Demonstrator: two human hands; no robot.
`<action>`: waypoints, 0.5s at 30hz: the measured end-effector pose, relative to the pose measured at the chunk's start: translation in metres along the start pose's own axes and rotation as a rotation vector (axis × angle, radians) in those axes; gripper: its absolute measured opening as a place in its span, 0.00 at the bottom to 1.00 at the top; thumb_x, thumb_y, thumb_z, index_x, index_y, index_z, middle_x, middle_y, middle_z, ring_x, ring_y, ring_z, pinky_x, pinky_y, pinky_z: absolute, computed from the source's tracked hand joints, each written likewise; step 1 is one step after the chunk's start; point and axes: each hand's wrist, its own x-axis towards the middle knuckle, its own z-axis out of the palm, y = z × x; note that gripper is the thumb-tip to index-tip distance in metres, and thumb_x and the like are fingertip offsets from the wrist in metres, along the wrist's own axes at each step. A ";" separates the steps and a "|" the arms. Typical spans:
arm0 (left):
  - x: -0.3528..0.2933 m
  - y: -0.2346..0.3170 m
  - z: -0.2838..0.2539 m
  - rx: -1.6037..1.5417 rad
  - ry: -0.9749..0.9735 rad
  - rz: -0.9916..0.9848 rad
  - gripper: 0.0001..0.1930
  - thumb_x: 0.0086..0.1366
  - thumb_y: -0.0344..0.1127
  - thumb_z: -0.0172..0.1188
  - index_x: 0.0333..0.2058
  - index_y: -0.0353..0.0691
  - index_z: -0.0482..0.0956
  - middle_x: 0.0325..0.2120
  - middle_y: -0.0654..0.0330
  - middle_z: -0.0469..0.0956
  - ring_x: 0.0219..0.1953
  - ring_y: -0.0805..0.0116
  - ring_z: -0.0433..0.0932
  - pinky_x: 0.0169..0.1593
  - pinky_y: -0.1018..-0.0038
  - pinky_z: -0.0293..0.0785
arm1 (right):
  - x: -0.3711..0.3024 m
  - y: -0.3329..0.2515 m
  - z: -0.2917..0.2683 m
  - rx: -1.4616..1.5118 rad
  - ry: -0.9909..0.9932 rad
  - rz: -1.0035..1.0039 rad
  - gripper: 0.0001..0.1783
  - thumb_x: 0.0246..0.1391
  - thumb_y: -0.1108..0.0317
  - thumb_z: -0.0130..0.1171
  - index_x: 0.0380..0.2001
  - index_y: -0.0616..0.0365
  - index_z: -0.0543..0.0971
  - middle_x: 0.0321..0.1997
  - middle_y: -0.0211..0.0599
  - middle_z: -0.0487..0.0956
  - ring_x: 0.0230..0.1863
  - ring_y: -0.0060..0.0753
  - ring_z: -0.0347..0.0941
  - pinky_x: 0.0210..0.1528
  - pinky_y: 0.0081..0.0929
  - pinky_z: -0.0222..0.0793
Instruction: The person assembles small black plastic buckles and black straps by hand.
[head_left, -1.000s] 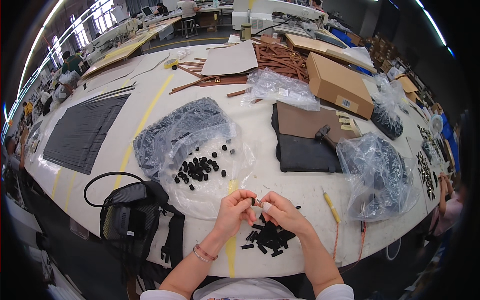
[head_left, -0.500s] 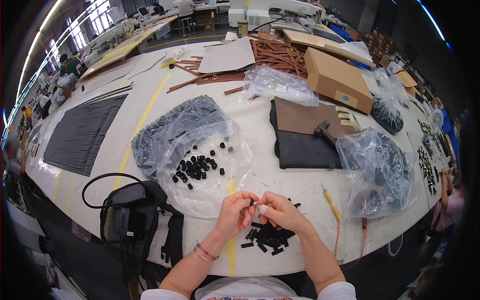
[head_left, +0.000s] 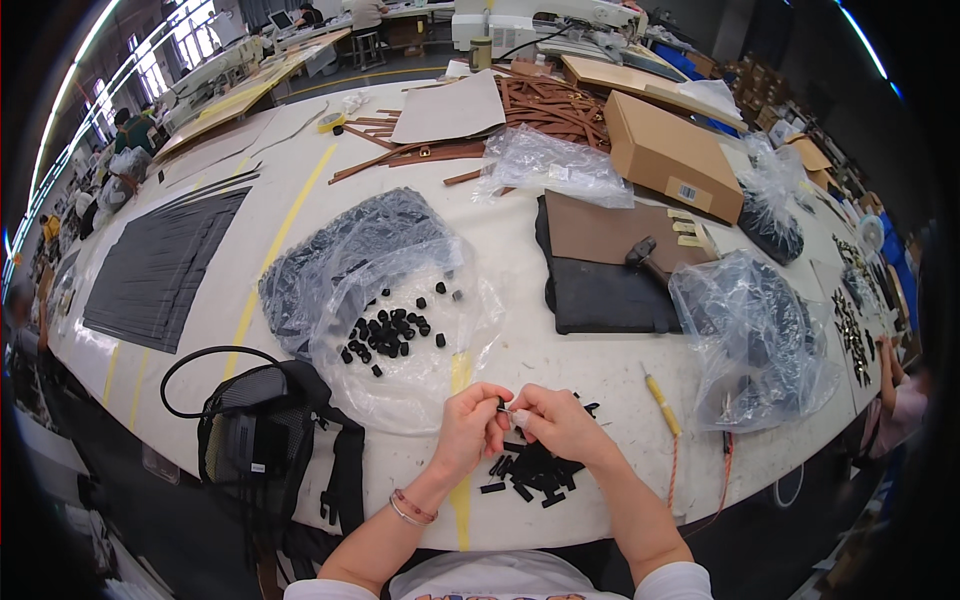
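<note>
Left hand (head_left: 468,428) and right hand (head_left: 556,422) pinched small black piece (head_left: 501,404) together above black-piece pile (head_left: 530,472); fitting step seemed underway; next move likely needed firm, aligned press.

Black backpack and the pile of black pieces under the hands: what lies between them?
In the head view, the left forearm and a yellow line on the white table.

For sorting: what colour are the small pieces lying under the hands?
Black, seen in the head view: the small pieces.

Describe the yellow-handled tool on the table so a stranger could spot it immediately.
Start at the white table and find the right hand near its front edge. Just right of that hand lies the slim yellow-handled tool, angled. Unlike the black pieces nearby, it is bright yellow.
</note>
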 end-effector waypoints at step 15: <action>0.002 0.002 0.007 0.089 0.049 0.297 0.06 0.57 0.26 0.49 0.33 0.31 0.67 0.23 0.56 0.74 0.20 0.72 0.75 0.23 0.80 0.72 | 0.000 -0.021 0.020 -0.559 0.567 -0.222 0.03 0.44 0.73 0.51 0.24 0.59 0.69 0.16 0.39 0.74 0.15 0.39 0.70 0.15 0.29 0.62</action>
